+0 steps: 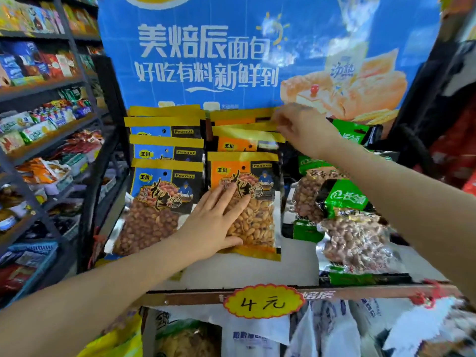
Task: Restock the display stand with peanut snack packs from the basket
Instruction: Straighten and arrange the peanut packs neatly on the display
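Orange pack [244,202] lies upright at centre frame under the flat left hand [216,222]. Right hand [296,127] — upper centre — pinches a rear pack [244,130] top, nearer that row.

My left hand [219,222] lies flat, fingers straight and slightly spread, palm down, forearm stretching back toward me at lower left. My right hand [298,127] is farther out and higher, up and right of the left, fingers curled into a pinch, wrist bent, forearm running back lower right.
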